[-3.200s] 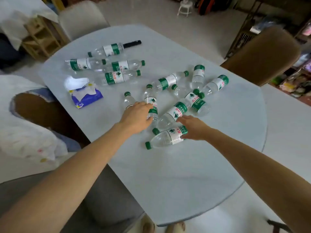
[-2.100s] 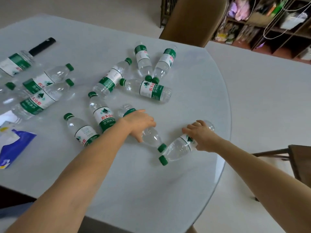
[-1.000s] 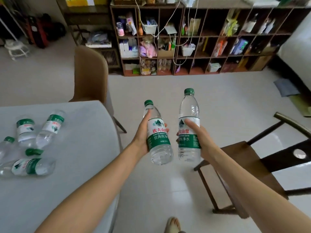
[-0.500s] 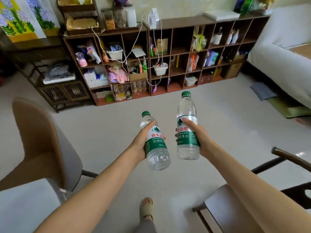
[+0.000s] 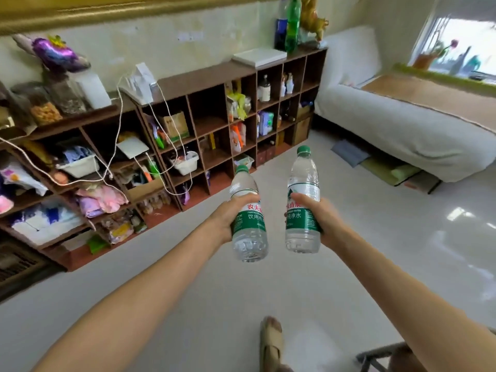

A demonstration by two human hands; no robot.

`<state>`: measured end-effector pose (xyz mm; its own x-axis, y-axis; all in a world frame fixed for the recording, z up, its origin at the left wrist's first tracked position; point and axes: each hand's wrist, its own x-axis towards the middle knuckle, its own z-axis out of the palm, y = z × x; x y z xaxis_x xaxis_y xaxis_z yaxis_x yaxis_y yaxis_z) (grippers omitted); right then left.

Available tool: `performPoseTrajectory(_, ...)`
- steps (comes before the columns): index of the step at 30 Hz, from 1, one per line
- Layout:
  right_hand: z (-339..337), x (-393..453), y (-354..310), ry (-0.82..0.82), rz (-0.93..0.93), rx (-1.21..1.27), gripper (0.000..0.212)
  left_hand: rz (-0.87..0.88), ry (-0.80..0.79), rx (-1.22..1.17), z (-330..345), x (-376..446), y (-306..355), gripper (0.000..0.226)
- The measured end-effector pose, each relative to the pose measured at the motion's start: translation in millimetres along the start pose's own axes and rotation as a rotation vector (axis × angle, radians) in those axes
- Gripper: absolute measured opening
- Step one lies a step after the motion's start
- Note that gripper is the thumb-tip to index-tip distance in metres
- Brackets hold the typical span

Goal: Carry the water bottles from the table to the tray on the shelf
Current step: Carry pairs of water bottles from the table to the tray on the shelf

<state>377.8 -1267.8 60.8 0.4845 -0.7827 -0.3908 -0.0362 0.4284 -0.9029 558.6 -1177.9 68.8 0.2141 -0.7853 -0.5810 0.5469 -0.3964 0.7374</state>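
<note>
left hand (image 5: pixel 228 218): wraps around the label of the left bottle (image 5: pixel 248 226), thumb across the top of the label
left bottle: upright, tilted slightly, green cap above the hand, clear base below it
right hand (image 5: pixel 320 218): clamps the right bottle (image 5: pixel 303 208) at its label, fingers behind it
right bottle: upright in the air, just beside the left bottle, not touching it
shelf (image 5: pixel 204 103): brown cubbies along the wall, beyond both bottles
foot (image 5: pixel 271 342): sandalled, on the pale floor below the arms
</note>
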Motion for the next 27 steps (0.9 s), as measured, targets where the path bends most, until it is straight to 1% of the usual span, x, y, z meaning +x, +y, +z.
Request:
performPoseTrajectory(3, -5.4, 75.4, -44.1, 0.049, -0.046, -0.001, 0.036, 0.057, 0.011, 0.046, 19.7, 66.2, 58.8, 0.032)
performPoseTrajectory(6, -8.9, 150.4, -97.2, 0.04, -0.084, -0.045, 0.034, 0.115, 0.026, 0.082, 38.3, 126.0, 121.8, 0.033)
performPoseTrajectory(9, -8.8, 228.8, -148.2, 0.033, -0.144, -0.128, 0.033, 0.222, 0.052, 0.1, 49.1, 187.3, 178.1, 0.047)
performPoseTrajectory(12, -4.2, 300.4, -179.0, 0.042, -0.154, -0.194, 0.033, 0.331, 0.13, 0.156, 52.0, 244.8, 216.9, 0.049)
performPoseTrajectory(16, 1.5, 403.3, -217.1, 0.048, -0.247, -0.322, 0.029, 0.517, 0.172, 0.334, 49.5, 336.5, 277.1, 0.054)
performPoseTrajectory(18, 5.3, 453.8, -238.9, 0.052, -0.289, -0.343, 0.027, 0.548, 0.164, 0.383, 50.1, 383.4, 314.6, 0.06)
performPoseTrajectory(21, 10.6, 523.2, -279.5, 0.07, -0.324, -0.33, 0.028, 0.568, 0.154, 0.432, 55.5, 455.3, 382.7, 0.058)
performPoseTrajectory(24, 5.1, 587.5, -323.8, 0.12, -0.36, -0.34, 0.029, 0.584, 0.124, 0.489, 72.8, 522.6, 449.9, 0.069)
performPoseTrajectory(25, 0.5, 608.3, -338.5, 0.144, -0.365, -0.342, 0.029, 0.602, 0.11, 0.499, 80.4, 543.5, 469.9, 0.069)
performPoseTrajectory(27, -11.9, 648.0, -362.4, 0.184, -0.362, -0.329, 0.03, 0.612, 0.081, 0.506, 96.8, 581.0, 502.3, 0.061)
